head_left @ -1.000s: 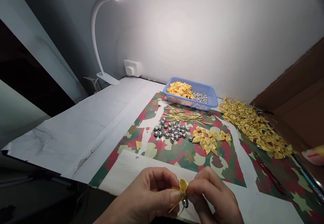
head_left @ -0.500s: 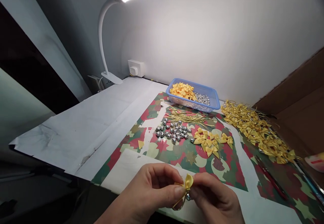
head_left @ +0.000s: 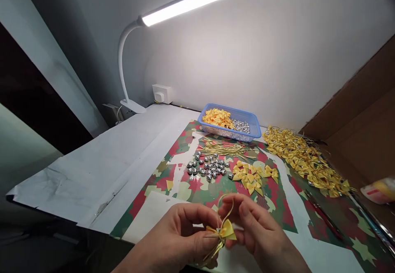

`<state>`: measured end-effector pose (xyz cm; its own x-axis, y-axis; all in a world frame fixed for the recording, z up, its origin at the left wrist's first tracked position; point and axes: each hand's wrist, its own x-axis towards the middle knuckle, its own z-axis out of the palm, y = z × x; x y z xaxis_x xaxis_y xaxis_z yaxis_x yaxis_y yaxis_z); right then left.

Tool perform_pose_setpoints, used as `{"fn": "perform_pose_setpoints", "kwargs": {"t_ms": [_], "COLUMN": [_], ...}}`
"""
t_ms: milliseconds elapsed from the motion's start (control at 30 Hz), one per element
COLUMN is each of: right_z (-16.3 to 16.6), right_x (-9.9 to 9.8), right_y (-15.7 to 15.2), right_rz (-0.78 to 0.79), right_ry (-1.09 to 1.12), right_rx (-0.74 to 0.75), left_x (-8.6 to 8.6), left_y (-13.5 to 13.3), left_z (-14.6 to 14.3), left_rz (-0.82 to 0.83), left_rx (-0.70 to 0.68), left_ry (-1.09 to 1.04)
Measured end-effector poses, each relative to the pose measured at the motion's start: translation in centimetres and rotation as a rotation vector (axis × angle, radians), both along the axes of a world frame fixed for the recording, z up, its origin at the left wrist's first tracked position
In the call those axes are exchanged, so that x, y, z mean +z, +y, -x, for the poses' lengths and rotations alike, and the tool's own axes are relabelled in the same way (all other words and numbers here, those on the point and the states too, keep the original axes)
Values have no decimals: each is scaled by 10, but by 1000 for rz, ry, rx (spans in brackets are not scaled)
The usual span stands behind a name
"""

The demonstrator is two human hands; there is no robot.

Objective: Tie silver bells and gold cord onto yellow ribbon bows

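My left hand [head_left: 188, 238] pinches a yellow ribbon bow [head_left: 227, 230] between thumb and index finger, low in the view. A thin gold cord [head_left: 231, 209] rises from the bow in a loop, and more gold strands hang below it. My right hand [head_left: 262, 229] is just right of the bow, its fingers curled, with the index fingertip at the cord loop. Its lower fingertips are close behind the bow. Beyond the hands lie loose silver bells [head_left: 210, 168], several yellow bows [head_left: 249, 176] and a bundle of gold cords [head_left: 226, 147]. No bell shows in the grip.
A blue basket [head_left: 257, 131] of bows and silver beads stands by the wall. Finished-looking corded bows [head_left: 302, 157] are heaped at right, near dark tweezers [head_left: 324, 215] and a cardboard box [head_left: 364, 120]. A white lamp [head_left: 121, 63] arches over the table's back left.
The bow has turned to face right, and the cord loop now stands above it. My right hand has loosened from the bow and moved up slightly. The view has tilted upward.
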<state>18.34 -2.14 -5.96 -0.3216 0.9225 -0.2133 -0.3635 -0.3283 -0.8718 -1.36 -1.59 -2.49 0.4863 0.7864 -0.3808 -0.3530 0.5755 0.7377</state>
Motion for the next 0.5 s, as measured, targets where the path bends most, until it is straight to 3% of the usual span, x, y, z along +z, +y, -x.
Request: {"fn": "perform_pose_setpoints", "kwargs": {"t_ms": [67, 167, 333, 500], "right_z": [2, 1, -5, 6], "right_x": [-3, 1, 22, 29], "right_y": [4, 6, 9, -15], "right_rz": [26, -91, -411, -812], "right_ry": [123, 30, -296, -562], "right_rx": [190, 232, 131, -187], "left_x": [4, 10, 15, 21], "left_y": [1, 1, 2, 3], "left_z": [1, 3, 2, 1], "left_rz": [-98, -267, -420, -576], "left_rx": [-47, -137, -86, -15], "left_ry": [51, 168, 436, 700]}}
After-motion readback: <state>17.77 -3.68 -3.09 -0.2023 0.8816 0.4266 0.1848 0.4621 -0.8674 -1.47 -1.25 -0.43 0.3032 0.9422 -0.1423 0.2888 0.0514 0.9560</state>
